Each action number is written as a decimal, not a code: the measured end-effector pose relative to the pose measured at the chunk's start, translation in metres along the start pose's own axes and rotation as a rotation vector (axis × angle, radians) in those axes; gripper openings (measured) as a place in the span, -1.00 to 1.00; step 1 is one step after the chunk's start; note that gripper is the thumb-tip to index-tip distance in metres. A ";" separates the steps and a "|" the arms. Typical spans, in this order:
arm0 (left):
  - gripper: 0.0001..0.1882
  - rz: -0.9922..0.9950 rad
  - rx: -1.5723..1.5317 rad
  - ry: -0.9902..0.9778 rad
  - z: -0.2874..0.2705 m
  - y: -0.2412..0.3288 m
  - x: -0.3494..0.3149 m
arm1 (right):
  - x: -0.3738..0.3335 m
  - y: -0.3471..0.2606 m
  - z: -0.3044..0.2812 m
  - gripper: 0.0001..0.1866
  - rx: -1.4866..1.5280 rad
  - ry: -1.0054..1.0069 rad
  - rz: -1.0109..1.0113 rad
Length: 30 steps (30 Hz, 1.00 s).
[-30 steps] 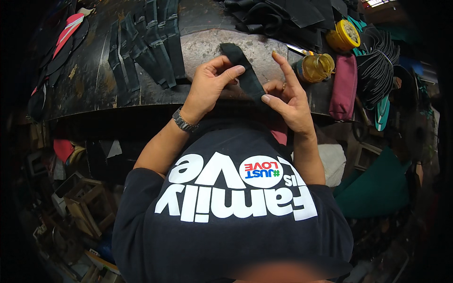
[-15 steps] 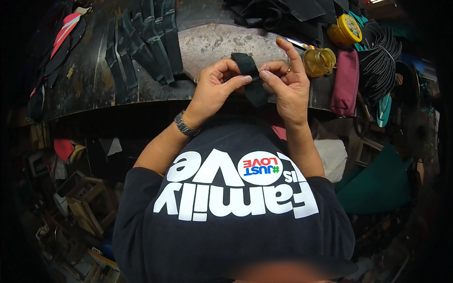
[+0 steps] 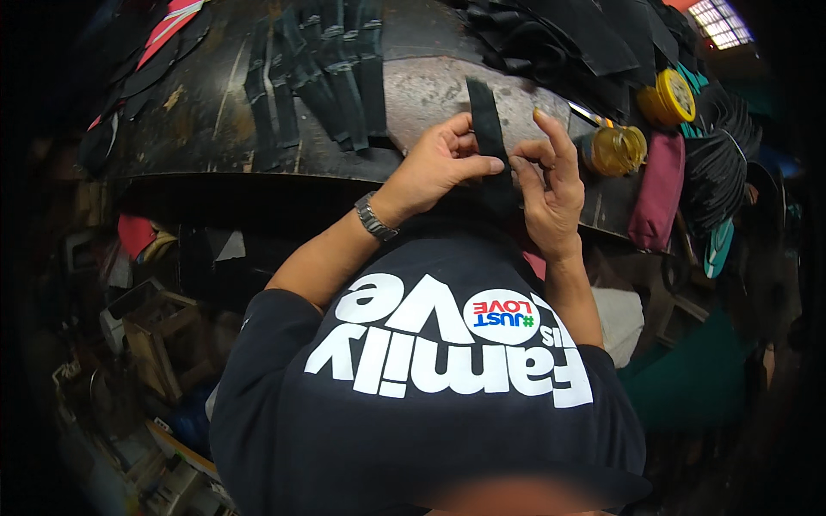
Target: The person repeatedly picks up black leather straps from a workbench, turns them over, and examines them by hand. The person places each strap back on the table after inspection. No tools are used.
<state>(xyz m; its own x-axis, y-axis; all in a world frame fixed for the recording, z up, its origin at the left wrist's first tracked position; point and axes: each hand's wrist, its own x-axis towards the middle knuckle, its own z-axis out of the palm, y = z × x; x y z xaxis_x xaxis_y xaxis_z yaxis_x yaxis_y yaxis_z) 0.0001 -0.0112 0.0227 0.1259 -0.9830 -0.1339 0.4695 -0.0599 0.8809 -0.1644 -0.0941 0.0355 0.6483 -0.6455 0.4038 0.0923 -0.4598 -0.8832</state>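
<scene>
Black strip (image 3: 485,110) over mottled slab (image 3: 426,95); scuffed table (image 3: 202,112); cluttered room (image 3: 159,344).

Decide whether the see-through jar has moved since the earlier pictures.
No: judged against the maroon pouch, the see-through jar keeps the same place; the whole view shifted.

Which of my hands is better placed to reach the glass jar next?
Probably your right hand: it is nearer the glass jar. Your left hand, farther off, pinches the dark strip and would have to cross past the right.
</scene>
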 end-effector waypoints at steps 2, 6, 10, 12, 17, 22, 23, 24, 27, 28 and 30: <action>-0.50 -0.001 0.059 0.021 -0.001 0.003 -0.002 | 0.001 0.003 0.000 -0.31 -0.010 -0.016 -0.030; -0.51 0.074 0.003 0.035 0.002 0.002 -0.001 | 0.002 0.007 0.002 -0.29 0.069 0.040 0.007; -0.50 0.079 -0.027 0.070 0.010 -0.002 0.001 | -0.001 0.005 0.002 -0.28 0.181 0.168 0.049; -0.49 0.066 -0.057 0.093 0.012 -0.004 0.002 | -0.001 0.004 -0.004 -0.31 0.228 0.250 0.084; -0.49 0.080 -0.114 0.132 0.011 -0.007 0.006 | -0.004 0.004 -0.019 -0.47 0.165 0.342 0.165; -0.47 0.096 -0.145 0.132 0.012 -0.010 0.008 | -0.013 0.005 -0.012 -0.70 -0.139 0.154 0.158; -0.47 0.095 -0.145 0.133 0.013 -0.010 0.008 | -0.012 0.006 -0.012 -0.70 -0.166 0.141 0.138; -0.47 0.094 -0.145 0.124 0.013 -0.010 0.007 | -0.012 0.006 -0.010 -0.70 -0.194 0.128 0.118; -0.48 0.088 -0.142 0.116 0.012 -0.011 0.006 | -0.009 0.006 -0.008 -0.71 -0.160 0.126 0.109; -0.48 0.086 -0.144 0.118 0.012 -0.011 0.006 | -0.009 0.006 -0.006 -0.72 -0.118 0.141 0.119; -0.48 0.084 -0.150 0.122 0.012 -0.012 0.005 | -0.008 0.005 -0.002 -0.73 -0.045 0.155 0.130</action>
<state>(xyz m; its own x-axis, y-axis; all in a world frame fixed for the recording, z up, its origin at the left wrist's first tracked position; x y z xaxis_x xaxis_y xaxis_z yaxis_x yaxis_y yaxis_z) -0.0150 -0.0173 0.0169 0.2710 -0.9544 -0.1250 0.5764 0.0569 0.8152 -0.1713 -0.0926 0.0279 0.5283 -0.7858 0.3216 -0.0209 -0.3907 -0.9203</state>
